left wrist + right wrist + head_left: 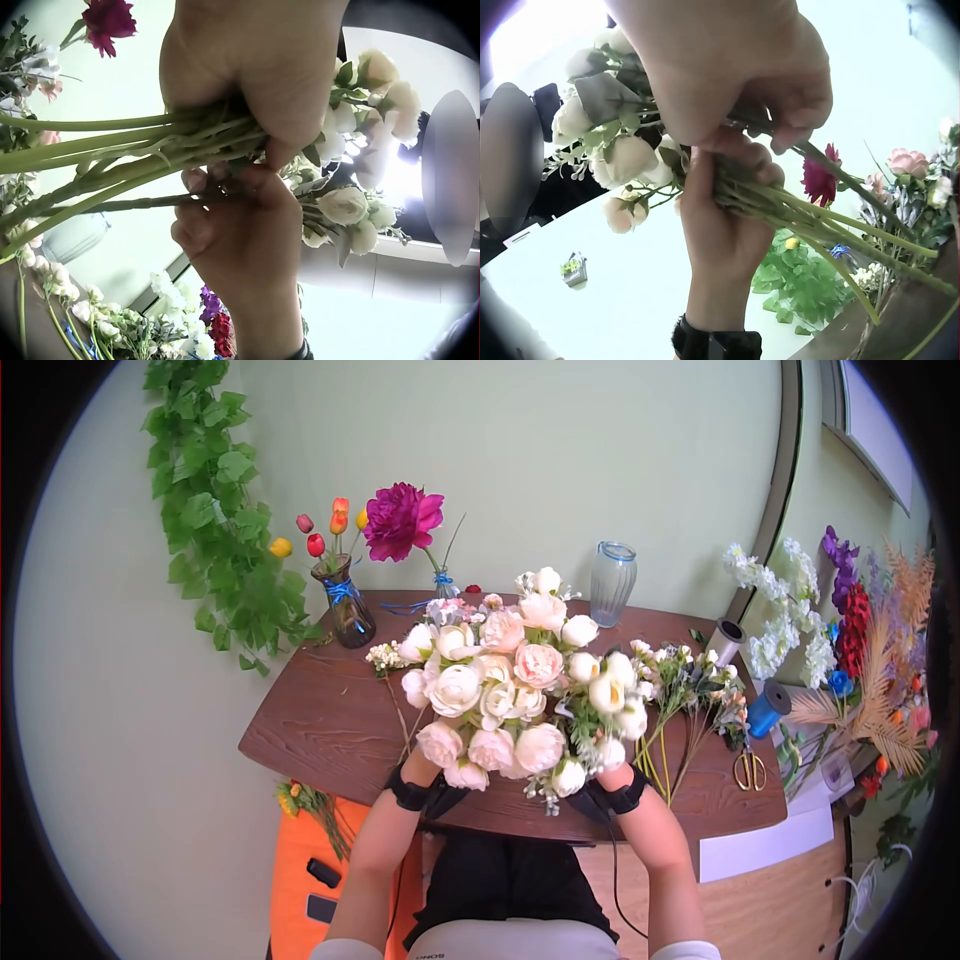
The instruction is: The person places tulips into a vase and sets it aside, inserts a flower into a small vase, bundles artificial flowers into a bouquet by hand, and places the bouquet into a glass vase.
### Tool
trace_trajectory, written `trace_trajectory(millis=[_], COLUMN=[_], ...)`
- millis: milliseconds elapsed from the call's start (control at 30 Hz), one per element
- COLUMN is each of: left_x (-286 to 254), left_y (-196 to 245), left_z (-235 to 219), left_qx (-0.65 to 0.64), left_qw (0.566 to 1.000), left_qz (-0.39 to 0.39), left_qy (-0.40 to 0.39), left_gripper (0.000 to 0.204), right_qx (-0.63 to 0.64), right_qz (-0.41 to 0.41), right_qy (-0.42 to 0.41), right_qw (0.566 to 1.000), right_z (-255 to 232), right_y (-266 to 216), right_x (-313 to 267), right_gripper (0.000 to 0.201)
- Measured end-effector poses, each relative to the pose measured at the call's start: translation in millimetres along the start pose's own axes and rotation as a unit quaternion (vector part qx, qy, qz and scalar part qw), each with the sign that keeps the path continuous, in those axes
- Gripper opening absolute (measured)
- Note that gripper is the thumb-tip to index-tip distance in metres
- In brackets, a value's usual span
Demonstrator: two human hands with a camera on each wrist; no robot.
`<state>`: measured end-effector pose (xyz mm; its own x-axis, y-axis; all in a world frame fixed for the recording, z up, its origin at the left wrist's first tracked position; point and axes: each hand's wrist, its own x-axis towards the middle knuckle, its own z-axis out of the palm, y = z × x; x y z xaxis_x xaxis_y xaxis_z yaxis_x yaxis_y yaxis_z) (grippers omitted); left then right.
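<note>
My left hand (247,67) grips a bundle of green stems (90,146) just below the blooms of a bouquet (500,695) of cream and pale pink peonies. Close beside it, my right hand (750,82) has its fingers curled round a separate darker stem (855,187) that runs alongside the bundle. White blooms (610,705) with small leaves stand on the bouquet's right side, over the right hand. From the head view, the flower heads hide most of both hands. Loose stem ends point down and away from the body in the wrist views.
On the brown table (320,710) stand a dark vase (350,610) of tulips, a magenta peony (403,522) and a clear glass vase (613,585). Loose white flower sprays (680,680), ribbon spools (768,708) and gold-handled scissors (750,770) lie at the right. More flowers crowd beyond that edge.
</note>
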<state>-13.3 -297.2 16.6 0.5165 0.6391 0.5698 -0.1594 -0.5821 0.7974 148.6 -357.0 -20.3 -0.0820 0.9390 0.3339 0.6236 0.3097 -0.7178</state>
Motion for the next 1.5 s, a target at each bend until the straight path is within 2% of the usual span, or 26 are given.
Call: trace_trajectory(millis=[200, 267, 367, 400, 500, 567, 1133, 1200, 1300, 1367, 1500], left_x=[15.5, 10.2, -5.5, -32.5, -23.9, -40.6, -57.0, -32.9, -48.3, -29.9, -36.6], left_y=[-3.0, -4.9, -8.4, -11.7, -12.5, -14.8, -24.9, -23.0, -25.7, -24.5, -27.2], left_z=[7.2, 5.9, 0.8, -3.8, 2.7, -3.7, 0.0, 3.8, -1.5, 0.1, -2.7], left_qx=[0.024, 0.031, 0.041, 0.045, 0.056, 0.063, 0.129, 0.137, 0.148, 0.154, 0.167], left_qw=[1.0, 0.999, 0.999, 0.999, 0.998, 0.998, 0.991, 0.99, 0.988, 0.987, 0.985], left_qz=[-0.01, -0.013, -0.016, -0.016, -0.019, -0.02, -0.029, -0.029, -0.031, -0.032, -0.032], left_qy=[-0.001, -0.002, -0.002, -0.002, -0.001, -0.002, -0.006, -0.006, -0.011, -0.015, -0.019], left_gripper=[0.023, 0.023, 0.024, 0.025, 0.026, 0.026, 0.032, 0.033, 0.034, 0.035, 0.036], right_qx=[0.026, 0.035, 0.045, 0.049, 0.06, 0.067, 0.129, 0.136, 0.148, 0.155, 0.167], right_qz=[-0.009, -0.011, -0.016, -0.018, -0.024, -0.027, -0.063, -0.068, -0.071, -0.073, -0.08], right_qy=[-0.004, -0.004, -0.005, -0.005, -0.006, -0.007, -0.005, -0.004, -0.001, 0.002, 0.006], right_qw=[1.0, 0.999, 0.999, 0.999, 0.998, 0.997, 0.99, 0.988, 0.986, 0.985, 0.983], right_z=[-4.6, -11.0, -11.4, -14.1, -14.9, -16.7, -10.0, -11.8, -14.7, -16.8, -17.9], right_y=[7.5, 13.8, 12.9, 11.4, 9.3, 8.8, 4.6, 2.1, 4.5, 4.6, 3.3], right_x=[-9.6, -27.9, -17.0, -10.6, -7.9, -2.5, -7.3, -1.0, -7.5, -8.3, -9.7], right_gripper=[0.036, 0.036, 0.036, 0.036, 0.036, 0.036, 0.036, 0.036, 0.036, 0.036, 0.037])
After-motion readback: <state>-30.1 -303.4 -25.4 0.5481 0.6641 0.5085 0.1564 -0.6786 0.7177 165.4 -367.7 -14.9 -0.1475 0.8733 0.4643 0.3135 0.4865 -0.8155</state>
